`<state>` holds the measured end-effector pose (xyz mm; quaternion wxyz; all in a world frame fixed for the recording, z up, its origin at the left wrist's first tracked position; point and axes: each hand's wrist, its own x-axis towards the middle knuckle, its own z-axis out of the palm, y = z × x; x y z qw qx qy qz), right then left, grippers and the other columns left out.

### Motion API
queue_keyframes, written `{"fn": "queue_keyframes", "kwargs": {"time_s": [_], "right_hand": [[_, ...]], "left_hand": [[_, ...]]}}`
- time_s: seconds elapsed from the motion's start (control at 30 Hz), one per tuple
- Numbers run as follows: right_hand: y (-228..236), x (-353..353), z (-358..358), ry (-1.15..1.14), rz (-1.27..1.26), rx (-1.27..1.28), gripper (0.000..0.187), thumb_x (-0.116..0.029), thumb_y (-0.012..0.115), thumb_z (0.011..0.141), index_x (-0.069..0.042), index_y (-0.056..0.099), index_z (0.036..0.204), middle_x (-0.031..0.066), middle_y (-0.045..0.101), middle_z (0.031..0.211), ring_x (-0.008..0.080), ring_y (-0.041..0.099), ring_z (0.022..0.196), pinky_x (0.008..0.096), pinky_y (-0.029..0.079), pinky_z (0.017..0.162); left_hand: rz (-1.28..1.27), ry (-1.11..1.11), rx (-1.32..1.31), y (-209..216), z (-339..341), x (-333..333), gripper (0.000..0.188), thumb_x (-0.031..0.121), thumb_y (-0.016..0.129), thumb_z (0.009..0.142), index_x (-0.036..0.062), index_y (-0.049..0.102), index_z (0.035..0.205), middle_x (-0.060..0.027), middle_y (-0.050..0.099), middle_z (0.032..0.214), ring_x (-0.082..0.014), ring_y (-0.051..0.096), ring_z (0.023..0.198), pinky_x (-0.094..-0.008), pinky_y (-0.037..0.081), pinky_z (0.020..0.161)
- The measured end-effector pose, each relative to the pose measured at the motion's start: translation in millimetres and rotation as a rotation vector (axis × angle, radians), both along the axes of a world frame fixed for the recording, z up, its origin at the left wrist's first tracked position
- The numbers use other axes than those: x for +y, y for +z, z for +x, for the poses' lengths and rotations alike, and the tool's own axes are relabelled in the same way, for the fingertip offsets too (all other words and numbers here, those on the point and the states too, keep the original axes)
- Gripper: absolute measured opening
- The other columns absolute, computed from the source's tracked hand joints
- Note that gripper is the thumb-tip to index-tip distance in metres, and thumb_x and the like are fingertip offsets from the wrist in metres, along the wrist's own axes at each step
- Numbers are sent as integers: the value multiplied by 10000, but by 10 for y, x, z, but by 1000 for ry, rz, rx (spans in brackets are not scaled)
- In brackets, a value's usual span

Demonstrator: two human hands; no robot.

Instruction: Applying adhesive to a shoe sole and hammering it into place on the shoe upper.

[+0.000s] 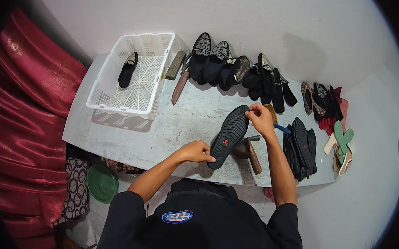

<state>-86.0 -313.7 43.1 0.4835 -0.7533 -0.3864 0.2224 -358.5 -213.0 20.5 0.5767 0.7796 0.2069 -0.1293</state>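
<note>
A black shoe [230,135] lies sole up over a stand on the grey worktable [181,123], its ribbed rubber sole showing a small red mark. My left hand [197,151] pinches the near end of the shoe. My right hand [260,119] grips the far end, fingers curled over its edge. A hammer [252,155] with a wooden handle lies just under and to the right of the shoe. A blue-handled tool [281,128] pokes out beside my right wrist.
A white plastic crate [154,44] at the table's far left holds one black shoe [128,70]. Several black embroidered shoes [239,70] line the back edge. Black soles [301,149] are stacked at right, with coloured insoles [342,142] beyond. A red curtain [26,123] hangs left; a green bowl [101,182] sits below.
</note>
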Motion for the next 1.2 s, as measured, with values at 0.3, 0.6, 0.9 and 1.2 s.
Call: {"fn": "queue_keyframes", "kwargs": {"time_s": [0.3,0.6,0.9,1.2], "right_hand": [[-153,9,29,-68,-11,-55,207,-134,721,729,5,621,845,41,619,692,106,566,640,256,459,628],[-158,66,40,-66,81,29,154,-88,705,749,-24,602,844,22,611,718,101,568,668,250,459,592],[-326,101,61,-107,72,130,168,-107,685,785,-21,582,886,61,631,750,108,574,642,257,457,575],[-107,43,23,127,65,262,333,-63,609,825,-90,665,1152,35,627,965,84,568,788,202,452,599]], "left_hand": [[88,53,-28,-177,-39,64,639,465,820,687,9,549,1043,-144,612,872,-190,581,738,-294,469,657],[-252,59,-328,-340,91,-202,1056,317,860,681,9,204,1450,-236,508,1265,-283,515,1198,-353,422,1001],[-213,-29,-277,-419,118,-216,780,409,759,783,3,406,1348,-187,597,1178,-266,581,1094,-350,438,951],[-411,-86,-156,-441,100,-160,572,262,793,781,2,535,1220,-57,610,1084,-138,562,964,-281,458,874]]}}
